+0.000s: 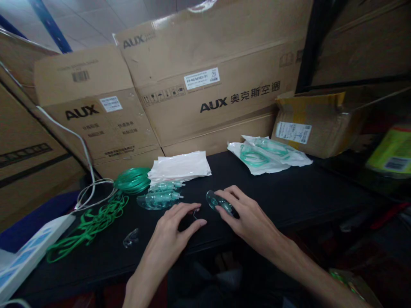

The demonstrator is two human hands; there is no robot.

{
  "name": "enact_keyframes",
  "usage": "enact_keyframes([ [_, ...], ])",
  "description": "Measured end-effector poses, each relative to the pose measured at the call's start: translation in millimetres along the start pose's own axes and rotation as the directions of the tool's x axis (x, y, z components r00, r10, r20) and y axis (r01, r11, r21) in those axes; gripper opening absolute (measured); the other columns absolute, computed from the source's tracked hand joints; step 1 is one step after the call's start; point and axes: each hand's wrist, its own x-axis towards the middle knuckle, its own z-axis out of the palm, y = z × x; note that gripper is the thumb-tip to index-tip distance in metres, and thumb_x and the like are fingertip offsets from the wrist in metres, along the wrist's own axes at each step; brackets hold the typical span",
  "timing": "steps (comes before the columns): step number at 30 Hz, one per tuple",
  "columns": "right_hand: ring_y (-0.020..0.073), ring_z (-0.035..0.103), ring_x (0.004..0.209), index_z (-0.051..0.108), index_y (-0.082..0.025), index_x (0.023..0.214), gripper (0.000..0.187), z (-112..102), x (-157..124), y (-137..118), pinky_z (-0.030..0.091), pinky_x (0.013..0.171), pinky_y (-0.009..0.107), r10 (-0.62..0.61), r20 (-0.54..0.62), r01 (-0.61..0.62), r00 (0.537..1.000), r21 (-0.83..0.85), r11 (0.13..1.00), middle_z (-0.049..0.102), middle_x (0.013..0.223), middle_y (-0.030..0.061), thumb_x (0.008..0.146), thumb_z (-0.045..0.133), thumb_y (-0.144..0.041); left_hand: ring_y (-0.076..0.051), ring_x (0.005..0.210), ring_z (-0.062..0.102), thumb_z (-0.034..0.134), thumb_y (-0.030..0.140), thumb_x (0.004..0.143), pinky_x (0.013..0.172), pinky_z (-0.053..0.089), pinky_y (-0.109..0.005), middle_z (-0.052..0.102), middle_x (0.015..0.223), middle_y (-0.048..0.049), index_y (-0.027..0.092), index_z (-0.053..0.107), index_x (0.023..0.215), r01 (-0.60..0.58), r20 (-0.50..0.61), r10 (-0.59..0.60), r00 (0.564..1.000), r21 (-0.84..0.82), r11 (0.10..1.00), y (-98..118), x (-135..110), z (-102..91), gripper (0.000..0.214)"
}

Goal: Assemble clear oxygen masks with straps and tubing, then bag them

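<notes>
A clear plastic mask (216,202) is lying on the table (289,192), and small bent wire (195,215) is near to it.

The right hand (248,214) covers most of the clear plastic mask (212,200), hiding its full shape.

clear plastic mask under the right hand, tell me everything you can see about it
The clear plastic face mask is a glossy, see-through moulded shell with a faint green tint and a rounded edge showing on the side away from the wrist. It is over the black table, under the right hand, whose fingers curl over it and hide most of it. Any straps or fittings cannot be made out, nor can whether it touches the tabletop.
</notes>
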Motion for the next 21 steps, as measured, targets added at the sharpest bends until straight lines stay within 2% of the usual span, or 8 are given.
enact_keyframes([
  [3, 0.0260, 0.070, 0.099, 0.067, -0.019, 0.126, 0.028, 1, -3, 8, 0.059, 0.091, 0.042, -0.011, 0.029, 0.012, 1.000, -0.021, 1.000, 0.066, 0.113, 0.0113, 0.099, 0.059, -0.018, -0.024, 0.100, 0.072, 0.070, 0.043, 0.095, 0.094, 0.057, -0.038, 0.076, 0.106, -0.0038, 0.027, 0.074, 0.118, -0.002, 0.019, 0.003, 1.000, -0.034, 0.999, 0, 8, 11.7, 0.028],
  [8, 0.0250, 0.069, 0.103, 0.067, -0.018, 0.128, 0.031, 2, -2, 11, 0.057, 0.094, 0.040, 0.008, 0.045, -0.012, 0.999, 0.095, 0.995, 0.069, 0.116, 0.0103, 0.096, 0.065, -0.015, -0.021, 0.091, 0.072, 0.072, 0.041, 0.094, 0.086, 0.059, -0.032, 0.076, 0.103, -0.0030, 0.025, 0.074, 0.118, -0.036, -0.023, 0.034, 0.999, -0.084, 0.996, -9, 8, 16.8, 0.029],
  [12, 0.0257, 0.069, 0.106, 0.067, -0.016, 0.128, 0.035, 0, -2, 11, 0.055, 0.095, 0.040, -0.010, 0.072, -0.002, 0.997, 0.175, 0.985, 0.072, 0.120, 0.0101, 0.093, 0.066, -0.012, -0.020, 0.095, 0.072, 0.073, 0.039, 0.095, 0.090, 0.058, -0.031, 0.075, 0.113, -0.0033, 0.026, 0.071, 0.124, -0.048, -0.081, 0.043, 0.996, -0.061, 0.997, -9, 6, 17.0, 0.032],
  [16, 0.0243, 0.069, 0.105, 0.068, -0.016, 0.128, 0.037, -2, -3, 11, 0.053, 0.095, 0.038, -0.034, 0.076, 0.017, 0.997, 0.217, 0.976, 0.074, 0.119, 0.0097, 0.091, 0.068, -0.012, -0.019, 0.104, 0.072, 0.070, 0.038, 0.097, 0.096, 0.057, -0.029, 0.074, 0.117, -0.0032, 0.027, 0.069, 0.128, -0.116, -0.083, 0.112, 0.990, -0.042, 0.992, -8, 6, 18.3, 0.033],
  [21, 0.0183, 0.071, 0.100, 0.073, -0.014, 0.116, 0.030, -4, -1, 2, 0.053, 0.090, 0.027, -0.056, 0.092, 0.022, 0.994, 0.334, 0.942, 0.075, 0.111, 0.0081, 0.087, 0.071, -0.009, -0.018, 0.105, 0.074, 0.066, 0.046, 0.098, 0.096, 0.057, -0.023, 0.075, 0.116, -0.0033, 0.025, 0.073, 0.125, -0.223, -0.111, 0.223, 0.969, 0.012, 0.975, -13, 7, 20.5, 0.035],
])
